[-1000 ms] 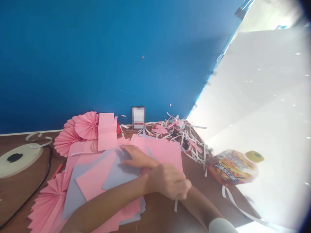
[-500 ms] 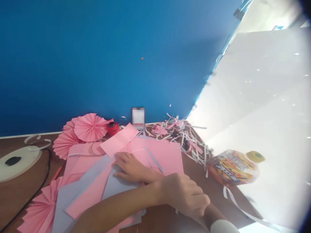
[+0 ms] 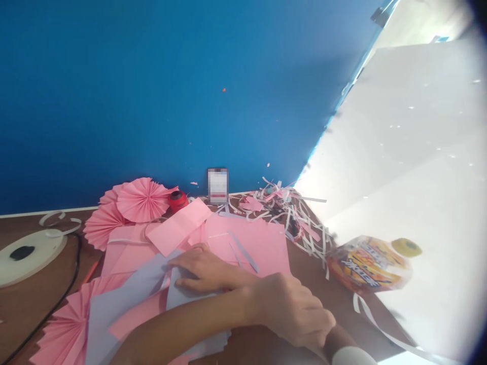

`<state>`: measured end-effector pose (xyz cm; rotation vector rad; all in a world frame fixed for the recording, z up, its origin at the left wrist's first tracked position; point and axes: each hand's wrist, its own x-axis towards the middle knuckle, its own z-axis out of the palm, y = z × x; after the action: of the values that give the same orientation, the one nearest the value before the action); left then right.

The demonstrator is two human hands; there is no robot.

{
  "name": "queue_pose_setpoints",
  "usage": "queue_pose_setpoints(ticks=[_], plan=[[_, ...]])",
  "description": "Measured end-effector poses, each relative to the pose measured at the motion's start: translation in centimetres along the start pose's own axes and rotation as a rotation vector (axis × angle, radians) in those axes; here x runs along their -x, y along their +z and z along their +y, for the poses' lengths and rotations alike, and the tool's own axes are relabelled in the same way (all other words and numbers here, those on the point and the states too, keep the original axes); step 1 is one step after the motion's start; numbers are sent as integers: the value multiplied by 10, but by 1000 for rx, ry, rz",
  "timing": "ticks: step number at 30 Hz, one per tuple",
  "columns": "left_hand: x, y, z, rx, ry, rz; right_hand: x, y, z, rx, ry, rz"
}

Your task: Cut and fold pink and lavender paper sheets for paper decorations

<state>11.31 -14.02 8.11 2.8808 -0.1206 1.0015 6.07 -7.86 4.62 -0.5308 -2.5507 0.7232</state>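
Leftmost, at nine o'clock on the brown table (image 3: pixel 23 304), lies a white disc (image 3: pixel 26 253), with a pink paper fan (image 3: pixel 142 200) at eleven. Centrally, the right hand (image 3: pixel 205 268) rests flat, fingers together, on a lavender paper sheet (image 3: pixel 125 294) beside a pink paper sheet (image 3: pixel 247 243). The left hand (image 3: pixel 291 314) clamps over the right forearm (image 3: pixel 335 339). Shredded paper strips (image 3: pixel 292 218) pile at two o'clock, a snack packet (image 3: pixel 369 263) at three.

Blue wall (image 3: pixel 152 91) above brown tabletop (image 3: pixel 23 304)
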Motion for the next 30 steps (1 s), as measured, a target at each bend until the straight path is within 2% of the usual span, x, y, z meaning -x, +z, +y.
queue_pose_setpoints(ticks=[4,9,11,15,17,21,25,28,30], plan=[[-1,-6,-3,-15,-14,27,-2,4,5,100,103,31],[-1,-14,-8,-36,-24,-62,-5,5,14,270,185,99],[-1,-16,-10,-42,-35,-82,-5,0,16,337,169,85],[-1,-19,-12,-37,-49,-104,-5,-11,17,411,11,17],[0,-20,-14,-34,-41,-101,-4,-16,19,435,-8,-9],[6,-22,-26,-54,-81,-61,-3,-25,28,476,163,24],[14,-28,-46,-84,-189,-80,0,-42,44,437,338,55],[15,-45,-61,-65,-290,-147,2,-54,56,287,525,132],[16,-64,-73,-58,-362,-209,2,-57,62,188,704,277]])
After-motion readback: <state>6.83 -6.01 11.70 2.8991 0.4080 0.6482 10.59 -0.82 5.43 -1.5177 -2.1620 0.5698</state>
